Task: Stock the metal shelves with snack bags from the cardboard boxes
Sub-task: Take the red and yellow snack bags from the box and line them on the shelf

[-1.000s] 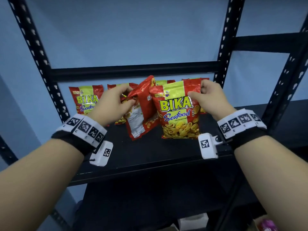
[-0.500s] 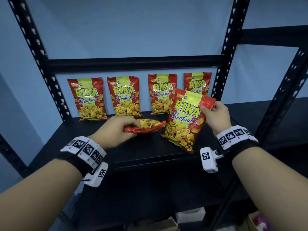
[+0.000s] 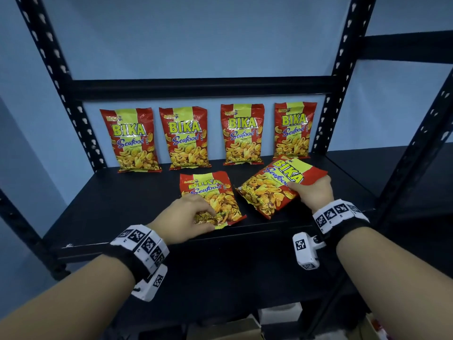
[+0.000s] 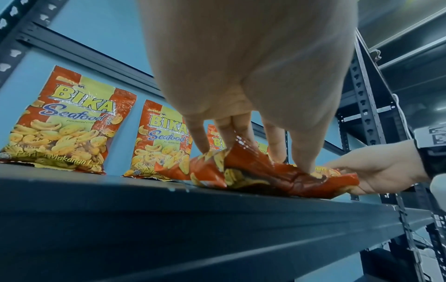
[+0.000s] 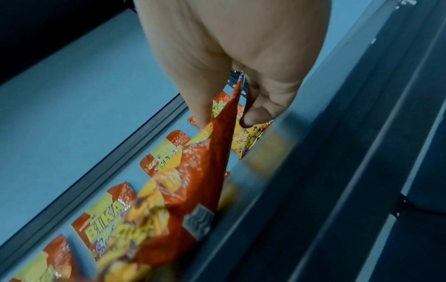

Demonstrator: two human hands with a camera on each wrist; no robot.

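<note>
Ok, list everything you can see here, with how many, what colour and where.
Standing snack bags: four, red and yellow, upright in a row along the back of the shelf, against the blue wall.
Left front bag: one, red and yellow, lying face up near the shelf's front edge.
Right front bag: one, red and yellow, tilted, to the right of the left front bag.
Metal shelf: one, black, with perforated uprights.
Cardboard boxes: brown, below the shelf, count unclear.
Left hand: fingertips on the left front bag's lower edge.
Right hand: holds the right front bag's right edge.
</note>
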